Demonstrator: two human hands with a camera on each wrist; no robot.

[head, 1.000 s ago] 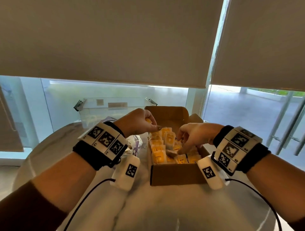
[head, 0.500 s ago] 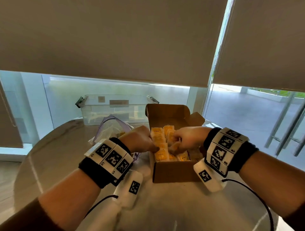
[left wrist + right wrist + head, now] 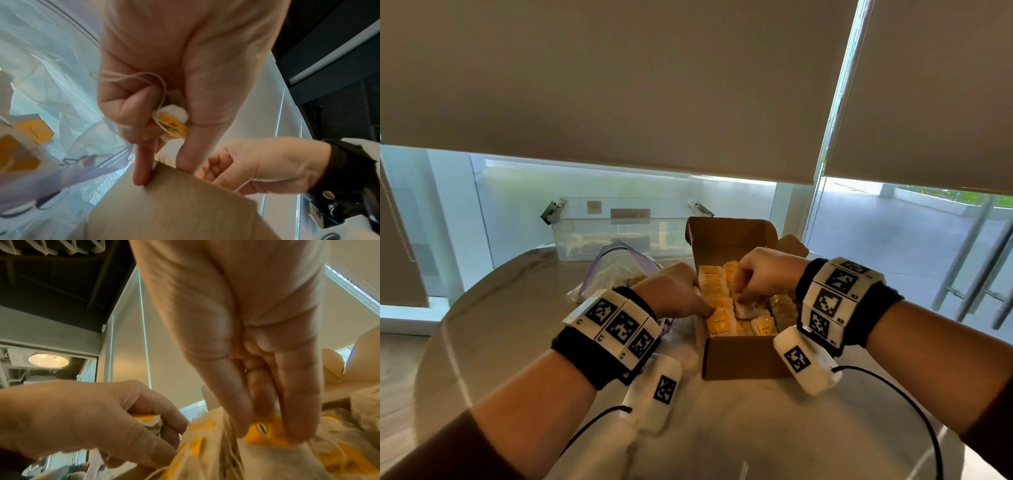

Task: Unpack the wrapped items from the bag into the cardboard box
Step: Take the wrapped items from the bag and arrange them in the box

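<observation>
Our left hand (image 3: pixel 677 290) curls around a wrapped yellow packet (image 3: pixel 171 123) with its string, forefinger on the left wall of the cardboard box (image 3: pixel 739 359). Our right hand (image 3: pixel 763 274) pinches another yellow packet (image 3: pixel 265 432) among those inside the box. The clear bag (image 3: pixel 616 267) lies left of the box on the round table (image 3: pixel 517 308).
</observation>
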